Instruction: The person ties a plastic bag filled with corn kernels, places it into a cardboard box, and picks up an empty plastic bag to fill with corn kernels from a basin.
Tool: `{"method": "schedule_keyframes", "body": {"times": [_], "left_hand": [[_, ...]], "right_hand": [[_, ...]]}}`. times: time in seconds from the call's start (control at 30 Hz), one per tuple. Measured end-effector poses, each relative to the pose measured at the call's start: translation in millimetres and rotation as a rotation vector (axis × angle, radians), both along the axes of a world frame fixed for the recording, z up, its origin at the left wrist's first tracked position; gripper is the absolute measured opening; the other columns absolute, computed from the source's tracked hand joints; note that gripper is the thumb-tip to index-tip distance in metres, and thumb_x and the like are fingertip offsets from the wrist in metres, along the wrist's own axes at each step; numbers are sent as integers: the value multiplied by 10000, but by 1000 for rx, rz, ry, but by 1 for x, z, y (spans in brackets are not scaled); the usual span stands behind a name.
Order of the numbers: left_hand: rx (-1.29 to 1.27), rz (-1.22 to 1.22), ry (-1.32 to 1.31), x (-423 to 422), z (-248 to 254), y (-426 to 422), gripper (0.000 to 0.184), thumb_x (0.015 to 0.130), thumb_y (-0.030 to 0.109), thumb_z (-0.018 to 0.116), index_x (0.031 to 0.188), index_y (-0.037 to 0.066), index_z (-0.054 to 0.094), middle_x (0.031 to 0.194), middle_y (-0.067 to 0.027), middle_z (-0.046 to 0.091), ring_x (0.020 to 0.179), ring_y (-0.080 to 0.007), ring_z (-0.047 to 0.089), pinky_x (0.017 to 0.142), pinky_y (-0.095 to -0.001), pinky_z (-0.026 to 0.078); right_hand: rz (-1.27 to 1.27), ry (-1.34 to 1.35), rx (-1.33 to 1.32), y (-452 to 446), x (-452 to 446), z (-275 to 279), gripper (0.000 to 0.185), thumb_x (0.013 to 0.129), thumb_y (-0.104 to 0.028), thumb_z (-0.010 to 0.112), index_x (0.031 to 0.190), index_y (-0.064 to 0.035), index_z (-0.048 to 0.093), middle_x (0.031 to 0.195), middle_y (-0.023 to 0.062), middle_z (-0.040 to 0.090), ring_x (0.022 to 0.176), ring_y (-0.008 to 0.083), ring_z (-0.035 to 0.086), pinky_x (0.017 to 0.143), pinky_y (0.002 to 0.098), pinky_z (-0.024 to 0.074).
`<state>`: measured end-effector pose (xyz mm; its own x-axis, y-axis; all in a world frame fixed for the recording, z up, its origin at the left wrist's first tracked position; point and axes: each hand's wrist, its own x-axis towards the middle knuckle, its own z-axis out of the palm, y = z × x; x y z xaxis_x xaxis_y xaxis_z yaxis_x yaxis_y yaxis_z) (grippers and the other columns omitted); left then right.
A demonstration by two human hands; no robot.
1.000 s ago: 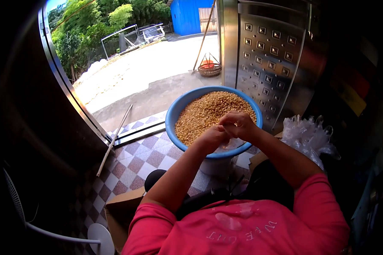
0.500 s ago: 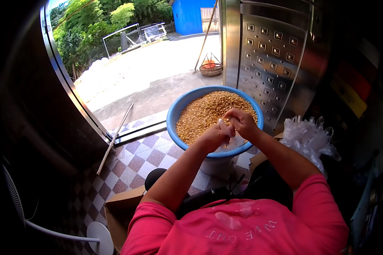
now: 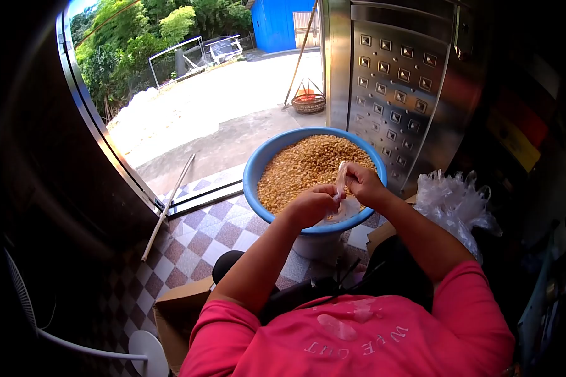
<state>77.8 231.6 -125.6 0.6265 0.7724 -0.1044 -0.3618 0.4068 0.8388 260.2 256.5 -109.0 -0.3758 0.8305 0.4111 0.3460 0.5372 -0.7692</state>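
A wide blue basin [image 3: 253, 182] in front of me is heaped with golden-brown kernels [image 3: 308, 163] that look like dried corn. Over its near edge, a clear plastic bag [image 3: 341, 180] is gripped by both hands, its top twisted upward between them. My left hand [image 3: 316, 204] is closed round the neck of the bag. With fingers pinched, my right hand [image 3: 363, 184] holds the upper end. The lower part of the bag rests by the kernels; its contents are partly hidden by my hands.
Knotted clear plastic bags [image 3: 453, 204] are piled at my right. An open cardboard box [image 3: 179, 308] and a white fan [image 3: 148, 353] stand at left. A pole [image 3: 168, 207] leans across the doorway sill; a metal door [image 3: 393, 94] stands behind the basin. Outside is a basket [image 3: 309, 103].
My right hand has drawn slightly up and away from my left, stretching the bag's twisted top. My left hand has shifted slightly left. The view has moved a little.
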Motion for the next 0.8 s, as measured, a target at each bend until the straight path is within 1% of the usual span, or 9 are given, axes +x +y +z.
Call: {"method": "schedule_keyframes", "body": {"times": [0.1,0.17,0.2,0.27,0.4,0.53,0.6,0.7,0.8], "left_hand": [[142,-32,14,7,2,-6,49,826,75,573,855,38,560,764,2,541,657,-87,498,589,-226,401],[275,122,208,15,12,-16,176,911,197,531,830,45,563,731,23,528,632,-72,481,584,-220,393],[273,121,208,16,8,-13,176,911,197,531,830,45,563,731,23,528,632,-72,481,584,-220,393],[360,209,353,16,-4,-4,298,947,287,479,803,45,577,685,32,511,624,-64,473,585,-216,390],[456,243,443,11,-2,-6,330,955,295,463,776,50,592,663,25,505,615,-64,468,574,-213,386],[453,149,481,2,4,-5,300,947,264,483,799,41,619,657,11,533,597,-73,491,566,-223,400],[502,100,558,0,17,-4,280,939,252,507,818,33,630,657,5,549,597,-77,508,571,-226,410],[531,162,539,-4,37,3,222,879,215,621,919,1,664,719,-40,629,657,-93,582,609,-232,457],[567,207,536,-10,51,17,208,850,194,655,907,-5,667,739,-52,640,654,-96,580,608,-234,460]], "right_hand": [[-113,-80,112,-5,-1,4,54,808,4,552,853,-18,571,829,137,597,791,279,597,711,352,469],[-88,-85,194,-8,-2,1,45,805,-5,557,845,-19,569,826,146,589,794,299,591,708,364,465],[-62,-92,280,-9,-1,1,38,801,-14,563,838,-20,566,822,155,581,796,320,584,705,376,461],[-71,-122,240,-10,2,2,37,803,-22,566,839,-23,568,819,151,579,795,319,582,704,379,458],[-82,-186,214,-19,10,9,34,805,-40,576,836,-27,569,814,138,578,788,306,579,694,376,453],[-83,-144,124,-29,15,18,22,809,-28,571,830,-25,565,813,130,576,786,289,576,690,362,448],[-83,-87,138,-30,17,23,18,856,-17,550,851,-23,567,778,52,555,721,133,537,651,277,440],[-71,63,-70,-31,16,38,15,852,-29,565,860,-24,577,736,44,558,657,113,537,613,263,445],[-44,201,-59,-25,18,36,36,867,-40,564,891,-30,589,736,11,557,636,60,511,586,225,439]]}}
